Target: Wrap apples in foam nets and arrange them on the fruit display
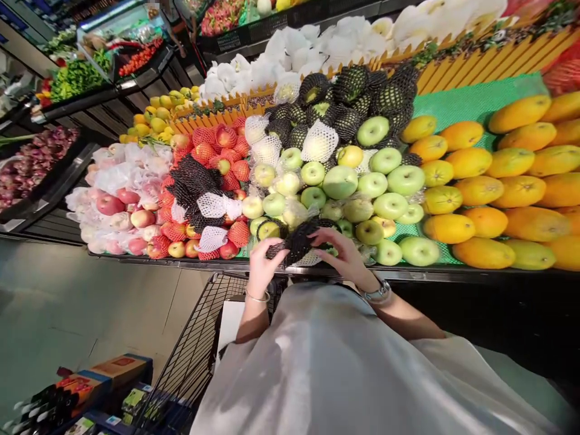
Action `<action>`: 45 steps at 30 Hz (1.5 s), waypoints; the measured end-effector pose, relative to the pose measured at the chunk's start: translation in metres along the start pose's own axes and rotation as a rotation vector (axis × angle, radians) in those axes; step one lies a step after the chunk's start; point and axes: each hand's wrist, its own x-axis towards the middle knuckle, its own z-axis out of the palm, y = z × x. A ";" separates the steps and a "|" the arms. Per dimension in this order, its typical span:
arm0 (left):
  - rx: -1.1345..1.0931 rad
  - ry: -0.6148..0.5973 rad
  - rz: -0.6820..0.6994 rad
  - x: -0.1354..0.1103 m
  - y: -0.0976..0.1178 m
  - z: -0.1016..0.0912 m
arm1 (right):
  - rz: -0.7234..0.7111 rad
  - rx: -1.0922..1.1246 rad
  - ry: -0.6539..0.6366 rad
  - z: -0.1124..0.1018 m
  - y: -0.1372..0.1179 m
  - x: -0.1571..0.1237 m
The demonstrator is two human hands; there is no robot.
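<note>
1. Two-handed pinch in the head view: left hand and right hand, fingertips narrowed on opposite sides of a black net.
2. Held near the front edge of the fruit stand, beside green apples.
3. Probably light, soft, stretchy; best taken by the rim.

left fingers pinching | right fingers curved, seemingly pinching too | forearms angled inward

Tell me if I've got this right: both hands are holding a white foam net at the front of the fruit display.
Wrong colour: the head view shows a black net, held by the left hand and right hand.
</note>
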 end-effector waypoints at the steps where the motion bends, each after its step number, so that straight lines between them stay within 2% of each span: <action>1: -0.086 -0.035 -0.031 -0.006 0.002 0.013 | 0.053 -0.015 0.077 -0.002 0.008 -0.011; 3: -0.235 -0.073 -0.086 -0.012 0.004 0.031 | 0.110 -0.035 0.192 -0.004 0.020 -0.027; 4: -0.295 -0.110 -0.087 -0.013 0.005 0.037 | 0.112 -0.038 0.200 -0.005 0.024 -0.033; 7: -0.441 -0.339 0.049 -0.012 0.008 0.048 | 0.065 -0.052 0.141 -0.008 0.027 -0.042; 9: -0.489 -0.457 0.171 -0.009 0.012 0.057 | 0.030 -0.077 0.173 -0.011 0.025 -0.044; 11: -0.506 -0.394 0.223 -0.007 0.018 0.071 | -0.010 -0.113 0.272 -0.016 0.022 -0.042; 13: -0.538 -0.230 0.207 -0.006 0.024 0.088 | -0.048 -0.179 0.329 -0.022 0.019 -0.041; 15: -0.583 -0.107 0.150 -0.007 0.030 0.104 | -0.086 -0.252 0.310 -0.029 0.015 -0.041; 18: -0.571 -0.067 0.062 -0.009 0.032 0.116 | -0.128 -0.294 0.193 -0.038 0.013 -0.045; 22: -0.487 -0.033 0.005 -0.010 0.023 0.114 | -0.152 -0.287 0.076 -0.044 0.015 -0.053; 26: -0.491 0.014 -0.033 -0.013 0.014 0.107 | -0.161 -0.269 0.042 -0.050 0.016 -0.056; 29: -0.386 0.068 -0.008 -0.016 0.012 0.102 | -0.141 -0.286 0.122 -0.053 0.017 -0.054; 36: -0.236 0.175 0.268 -0.013 0.005 0.101 | -0.090 -0.263 0.322 -0.053 0.024 -0.053; 39: -0.168 0.234 0.318 -0.011 0.004 0.099 | -0.079 -0.270 0.378 -0.054 0.026 -0.056; 41: -0.202 0.270 0.342 -0.011 0.003 0.098 | -0.041 -0.295 0.443 -0.056 0.028 -0.057; 43: -0.285 0.204 0.379 -0.014 0.003 0.098 | 0.005 -0.308 0.523 -0.056 0.029 -0.057; 45: -0.332 0.022 0.369 -0.016 0.004 0.100 | 0.022 -0.274 0.595 -0.053 0.030 -0.056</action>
